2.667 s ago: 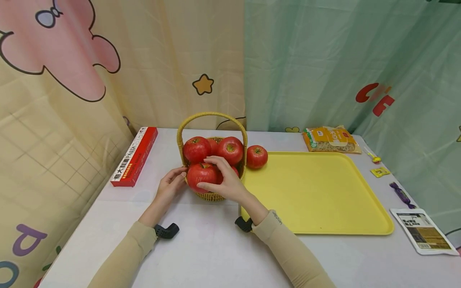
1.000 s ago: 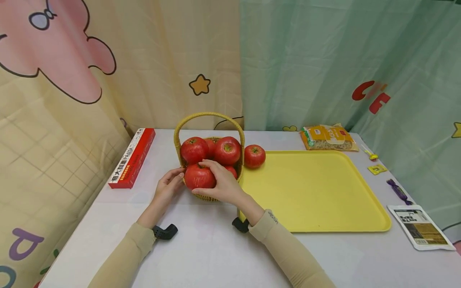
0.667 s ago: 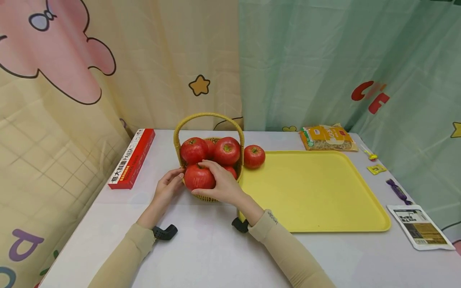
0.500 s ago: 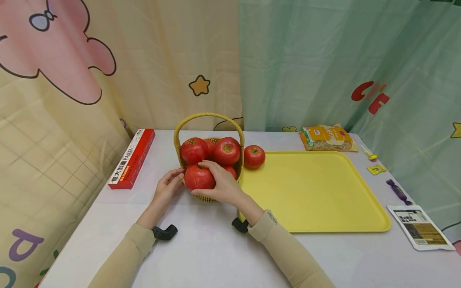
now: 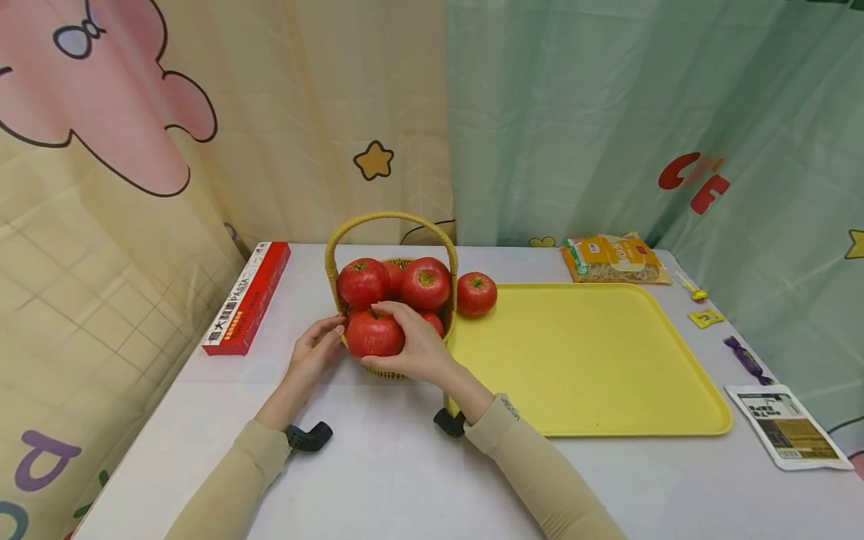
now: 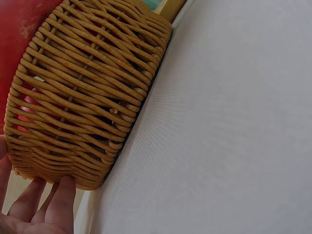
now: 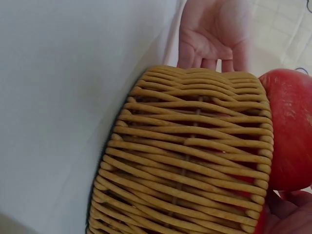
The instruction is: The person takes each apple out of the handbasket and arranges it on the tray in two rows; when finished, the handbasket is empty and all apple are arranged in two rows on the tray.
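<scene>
Hands first: our right hand point(image 5: 415, 346) curls its fingers round the front apple point(image 5: 374, 334) at the basket's point(image 5: 394, 369) near rim; our left hand point(image 5: 316, 351) rests relaxed fingertips against basket and apple. Farther right, tray point(image 5: 594, 360); loose apple point(image 5: 476, 292) beside the basket; far left, red box point(image 5: 247, 296).

We wear long, close-fitting beige fabric sleeves point(image 5: 540, 472) down to both wrists. A small black plastic camera mount point(image 5: 308, 436) is strapped under our left wrist, another black mount point(image 5: 448, 421) under our right. Tiny dark lettering marks the right cuff.
</scene>
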{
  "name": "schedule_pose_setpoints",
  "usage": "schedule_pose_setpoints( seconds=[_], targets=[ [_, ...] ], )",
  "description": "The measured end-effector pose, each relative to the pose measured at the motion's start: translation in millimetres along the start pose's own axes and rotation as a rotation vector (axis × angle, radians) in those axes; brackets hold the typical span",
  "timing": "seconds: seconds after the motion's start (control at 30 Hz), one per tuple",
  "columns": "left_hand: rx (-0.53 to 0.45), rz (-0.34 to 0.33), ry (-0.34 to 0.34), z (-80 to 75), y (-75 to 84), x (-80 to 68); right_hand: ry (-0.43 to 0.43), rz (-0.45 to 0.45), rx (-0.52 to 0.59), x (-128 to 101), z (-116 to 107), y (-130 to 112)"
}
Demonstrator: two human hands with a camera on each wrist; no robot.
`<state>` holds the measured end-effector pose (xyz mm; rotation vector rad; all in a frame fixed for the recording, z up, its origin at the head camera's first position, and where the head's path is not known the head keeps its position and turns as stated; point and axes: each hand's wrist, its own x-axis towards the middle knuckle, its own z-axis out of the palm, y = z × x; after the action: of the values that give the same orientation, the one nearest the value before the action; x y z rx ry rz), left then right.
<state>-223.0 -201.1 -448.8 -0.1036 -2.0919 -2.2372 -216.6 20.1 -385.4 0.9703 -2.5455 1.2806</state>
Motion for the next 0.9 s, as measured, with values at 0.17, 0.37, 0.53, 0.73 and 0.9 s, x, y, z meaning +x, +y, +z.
schedule_pose_setpoints(
  seconds=[0.17, 0.37, 0.53, 0.73, 0.9],
  targets=[
    [-0.019, 0.009, -0.003, 0.1, -1.7, 0.2, -0.027, 0.022, 0.094, -1.1, -9.5, -4.3],
    [-0.007, -0.062, 0.011, 1.7, 2.2, 1.4, -0.074, 0.015, 0.252, -2.9, -36.0, -15.5],
    [-0.041, -0.028, 0.009, 1.9, 2.2, 1.8, -0.044, -0.045, 0.436, -7.6, -70.7, -18.2],
    [-0.017, -0.016, 0.008, 2.0, 3.1, 1.1, 0.157, -0.094, 0.448, -16.9, -117.6, -1.5],
    [0.007, -0.022, 0.012, 1.8, 2.9, -0.2, 0.374, 0.088, 0.298, -23.8, -143.3, 31.6]
  ],
)
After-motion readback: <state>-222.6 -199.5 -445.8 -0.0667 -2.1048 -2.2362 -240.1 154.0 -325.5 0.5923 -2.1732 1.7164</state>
